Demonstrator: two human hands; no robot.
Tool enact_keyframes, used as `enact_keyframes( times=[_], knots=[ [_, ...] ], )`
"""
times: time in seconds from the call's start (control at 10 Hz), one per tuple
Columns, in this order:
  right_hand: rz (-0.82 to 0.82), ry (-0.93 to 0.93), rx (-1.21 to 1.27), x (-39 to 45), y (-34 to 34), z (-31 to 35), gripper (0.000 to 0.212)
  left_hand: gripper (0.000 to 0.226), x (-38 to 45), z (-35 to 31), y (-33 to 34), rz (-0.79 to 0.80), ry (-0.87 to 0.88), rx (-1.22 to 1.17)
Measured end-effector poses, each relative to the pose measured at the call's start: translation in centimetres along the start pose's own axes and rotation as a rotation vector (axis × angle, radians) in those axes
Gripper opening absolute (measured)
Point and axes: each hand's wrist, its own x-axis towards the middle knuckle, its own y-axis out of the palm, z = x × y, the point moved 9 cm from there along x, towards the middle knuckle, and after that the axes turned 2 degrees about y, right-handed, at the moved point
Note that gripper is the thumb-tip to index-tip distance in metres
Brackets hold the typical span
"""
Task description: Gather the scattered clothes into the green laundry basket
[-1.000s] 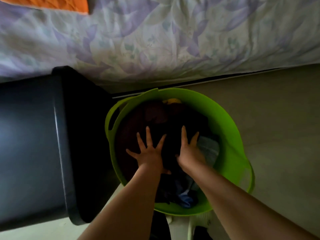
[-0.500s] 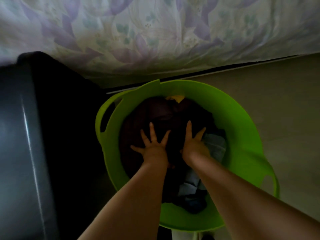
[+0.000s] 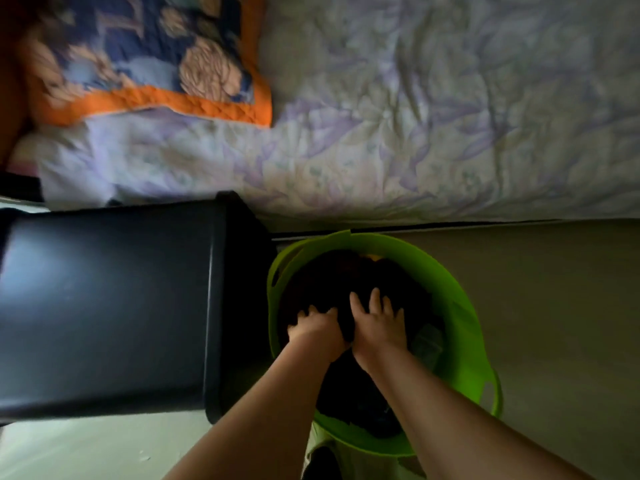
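We have both hands down in the green basket (image 3: pixel 460 306): left hand (image 3: pixel 313 329) curled into the dark clothes (image 3: pixel 332 275), right hand (image 3: pixel 379 322) pressing flat beside it. Clothes lie directly under both hands, heaped just ahead; hands nearly touching, equally near.

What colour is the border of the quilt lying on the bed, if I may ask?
Orange, on the quilt's border; head view.

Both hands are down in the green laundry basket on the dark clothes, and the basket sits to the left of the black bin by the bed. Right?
Not quite. The head view shows the green laundry basket to the right of the black bin, not the left. The rest holds: the left hand and right hand are both down on the dark clothes inside it, by the bed.
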Motion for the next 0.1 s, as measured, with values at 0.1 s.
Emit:
enact_keyframes(
  times=[0.1],
  knots=[
    [0.013, -0.099, 0.053, -4.51, -4.37, 3.1, 0.083, 0.084, -5.82, 1.92, -3.0, -0.082, -0.033, -0.131]
  ],
)
